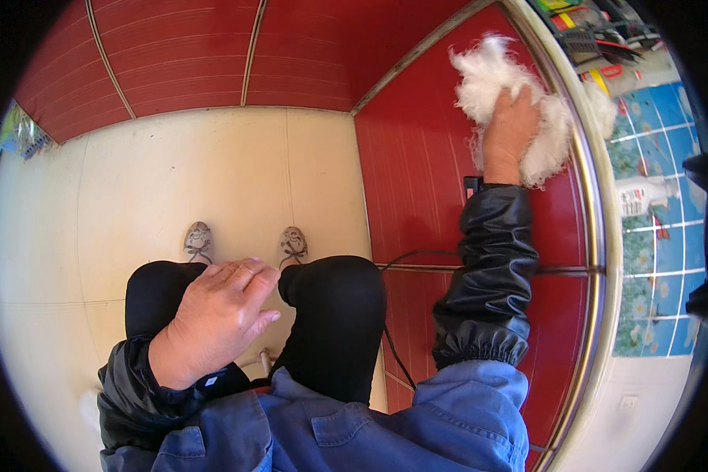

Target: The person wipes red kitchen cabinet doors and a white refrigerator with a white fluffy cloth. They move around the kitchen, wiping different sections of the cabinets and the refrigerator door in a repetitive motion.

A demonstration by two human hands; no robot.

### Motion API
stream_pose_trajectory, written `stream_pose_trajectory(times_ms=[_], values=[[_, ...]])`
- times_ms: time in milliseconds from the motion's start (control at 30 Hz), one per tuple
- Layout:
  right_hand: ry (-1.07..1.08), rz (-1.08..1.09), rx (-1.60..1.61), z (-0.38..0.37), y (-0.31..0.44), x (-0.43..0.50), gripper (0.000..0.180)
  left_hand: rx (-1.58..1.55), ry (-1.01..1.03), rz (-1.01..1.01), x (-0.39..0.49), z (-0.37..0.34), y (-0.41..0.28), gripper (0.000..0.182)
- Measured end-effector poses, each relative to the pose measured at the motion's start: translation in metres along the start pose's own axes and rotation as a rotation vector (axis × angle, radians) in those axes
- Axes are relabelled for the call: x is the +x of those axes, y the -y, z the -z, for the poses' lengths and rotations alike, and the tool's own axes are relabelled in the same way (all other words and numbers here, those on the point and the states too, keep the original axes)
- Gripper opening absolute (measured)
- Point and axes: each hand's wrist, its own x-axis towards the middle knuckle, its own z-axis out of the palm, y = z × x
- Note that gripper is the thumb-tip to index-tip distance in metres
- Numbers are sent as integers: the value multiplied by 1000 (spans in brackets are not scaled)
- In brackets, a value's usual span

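My right hand (512,133) is spread over a fluffy white cloth (488,65) and presses it against a glossy red cabinet panel (413,159). Part of the cloth reaches past the metal trim (593,224) at the panel's top edge. Its underside is hidden. Over my lap hovers my left hand (221,310), palm down, with its thumb apart from the fingers and nothing visible in it. A black sleeve cover (495,248) wraps my right forearm, and a small black device (472,186) sits at that wrist.
Red cabinet fronts (200,53) meet at a corner ahead, above a cream floor (212,159). On the right, a counter holds a white bottle (643,196) and several kitchen items (602,44), beside blue flowered tiles (661,248). A black cord (392,348) hangs beside my right knee.
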Motion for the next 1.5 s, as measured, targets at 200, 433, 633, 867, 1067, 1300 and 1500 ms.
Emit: stream_pose_trajectory(times_ms=[200,433,633,867,1067,1300,1500], values=[[385,263,118,-81,99,-128,35,-13,-10,15,19,7,17,52],[914,527,234,-24,123,-282,23,63,-25,80,49,10,60,41],[401,45,260,20,30,-135,38,102,69,164,56,5,60,39],[-31,-62,143,4,-22,17,39,113,54,119,56,-4,37,40],[359,239,223,-57,73,-68,31,75,-192,-71,34,6,20,43],[370,238,166,-67,76,-56,31,101,-39,59,34,15,49,48],[-104,140,40,-84,5,128,20,27,23,32,52,25,58,52]])
